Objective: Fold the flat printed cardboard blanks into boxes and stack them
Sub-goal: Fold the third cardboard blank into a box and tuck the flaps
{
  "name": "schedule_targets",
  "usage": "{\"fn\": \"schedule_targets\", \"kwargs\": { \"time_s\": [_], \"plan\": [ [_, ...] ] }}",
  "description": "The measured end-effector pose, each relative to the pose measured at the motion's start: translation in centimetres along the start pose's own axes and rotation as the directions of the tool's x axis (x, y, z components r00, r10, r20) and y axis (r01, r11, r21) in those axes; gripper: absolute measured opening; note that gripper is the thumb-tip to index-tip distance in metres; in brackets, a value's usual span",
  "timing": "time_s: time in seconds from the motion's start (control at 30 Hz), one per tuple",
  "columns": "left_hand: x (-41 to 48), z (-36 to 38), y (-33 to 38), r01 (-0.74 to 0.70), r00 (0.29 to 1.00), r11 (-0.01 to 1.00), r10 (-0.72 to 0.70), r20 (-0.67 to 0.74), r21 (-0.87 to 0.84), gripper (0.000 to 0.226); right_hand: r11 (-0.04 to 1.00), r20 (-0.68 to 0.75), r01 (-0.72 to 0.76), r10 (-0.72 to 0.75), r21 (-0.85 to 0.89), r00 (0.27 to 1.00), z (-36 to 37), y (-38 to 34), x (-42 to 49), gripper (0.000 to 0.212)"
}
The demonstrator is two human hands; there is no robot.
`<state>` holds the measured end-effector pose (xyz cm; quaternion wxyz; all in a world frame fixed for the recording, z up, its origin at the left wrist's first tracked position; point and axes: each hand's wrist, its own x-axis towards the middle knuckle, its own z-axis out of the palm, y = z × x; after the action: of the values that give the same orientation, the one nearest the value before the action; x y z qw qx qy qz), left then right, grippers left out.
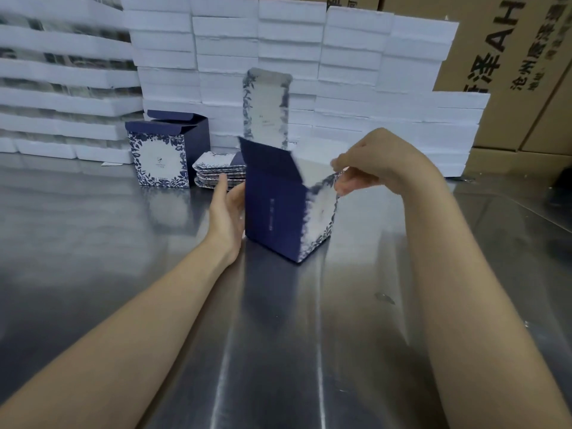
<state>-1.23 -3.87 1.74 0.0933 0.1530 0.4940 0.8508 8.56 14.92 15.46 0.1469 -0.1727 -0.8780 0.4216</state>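
Box (274, 212) upright between left hand (227, 209) and right grip (362, 168)

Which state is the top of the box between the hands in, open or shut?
Open. The box stands upright on the metal table, its long lid flap raised straight up; the right hand pinches its top edge.

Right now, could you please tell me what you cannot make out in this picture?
Head view:
- Box bottom: hidden by its own walls.
- Print on its navy side: blurred, too small.
- Blanks: count hidden behind left hand and box.
- Right hand fingertips: motion-blurred.
- Carton lettering: cut off by the top edge.
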Motion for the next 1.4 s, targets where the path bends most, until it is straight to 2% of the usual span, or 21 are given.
{"fn": "schedule_targets", "kwargs": {
  "time_s": [0.07,0.13,0.2,0.27,0.33,0.4,0.47,0.57,0.63,0.7,0.77,0.83,0.93,1.0,1.07,1.27,1.33,1.4],
  "plan": [
    [-0.2,0.4,-0.1,-0.056,0.998,0.998,0.055,0.011,0.041,0.053,0.999,-0.162,0.039,-0.037,0.009,0.986,0.4,0.9,0.8,0.024],
    [-0.1,0.7,-0.3,-0.115,0.992,0.99,0.119,-0.051,0.082,0.043,0.996,-0.302,0.089,-0.085,-0.003,0.95,1.0,1.9,1.7,0.03],
    [0.3,0.7,-0.6,-0.141,0.975,0.941,0.186,-0.123,0.309,0.043,0.996,-0.231,0.074,-0.061,0.046,0.971,2.1,2.7,2.1,0.044],
    [0.4,0.4,-1.0,-0.14,0.953,0.842,0.258,-0.161,0.52,0.05,0.99,-0.145,0.039,-0.019,0.133,0.989,3.4,3.7,2.6,0.065],
    [0.4,0.4,-1.2,-0.211,0.927,0.77,0.354,-0.127,0.602,0.053,0.963,-0.139,0.061,-0.025,0.261,0.99,4.4,4.4,2.9,0.057],
    [0.6,0.3,-1.2,-0.324,0.889,0.71,0.454,-0.055,0.625,0.05,0.958,-0.238,0.149,-0.09,0.245,0.967,5.3,4.6,2.9,0.048],
    [0.5,0.3,-1.0,-0.437,0.838,0.663,0.546,0.006,0.608,0.043,0.96,-0.362,0.268,-0.222,0.083,0.905,6.2,4.5,2.4,0.055],
    [-0.5,0.9,-0.5,-0.541,0.791,0.621,0.604,0.095,0.567,0.04,0.894,-0.473,0.401,-0.445,-0.197,0.76,8.3,4.3,1.2,0.048],
    [-0.9,1.0,-0.3,-0.58,0.789,0.631,0.594,0.161,0.514,0.053,0.839,-0.486,0.489,-0.538,-0.238,0.688,9.5,4.3,0.6,0.045],
    [-1.2,1.0,-0.1,-0.631,0.751,0.559,0.613,0.245,0.538,0.062,0.794,-0.468,0.58,-0.589,-0.184,0.658,10.0,4.6,0.5,0.043],
    [-1.3,1.0,0.0,-0.669,0.705,0.46,0.642,0.301,0.584,0.059,0.776,-0.426,0.629,-0.585,-0.046,0.69,10.1,5.2,0.9,0.04],
    [-1.1,0.8,0.2,-0.672,0.681,0.392,0.659,0.318,0.628,0.045,0.773,-0.35,0.622,-0.551,0.128,0.757,10.0,5.5,1.0,0.036],
    [-0.6,0.4,0.6,-0.677,0.659,0.319,0.664,0.353,0.664,0.033,0.76,-0.303,0.623,-0.559,0.186,0.772,10.0,6.1,1.1,0.032],
    [-0.3,0.2,0.9,-0.699,0.644,0.301,0.66,0.388,0.649,0.031,0.748,-0.31,0.638,-0.572,0.185,0.76,10.1,6.5,1.1,0.041],
    [-0.1,0.1,1.0,-0.709,0.635,0.291,0.66,0.402,0.642,0.032,0.746,-0.33,0.63,-0.551,0.215,0.766,10.2,6.6,1.3,0.041],
    [0.5,0.5,1.4,-0.681,0.658,0.34,0.672,0.339,0.648,0.047,0.712,-0.434,0.64,-0.498,0.289,0.751,10.9,5.8,1.3,0.047],
    [0.6,0.7,1.4,-0.663,0.672,0.359,0.672,0.311,0.657,0.05,0.714,-0.436,0.638,-0.495,0.289,0.751,11.0,5.5,1.2,0.039],
    [0.4,0.8,1.2,-0.656,0.676,0.369,0.676,0.295,0.659,0.051,0.713,-0.397,0.601,-0.465,0.363,0.791,10.6,5.1,1.2,0.035]
  ]
}}
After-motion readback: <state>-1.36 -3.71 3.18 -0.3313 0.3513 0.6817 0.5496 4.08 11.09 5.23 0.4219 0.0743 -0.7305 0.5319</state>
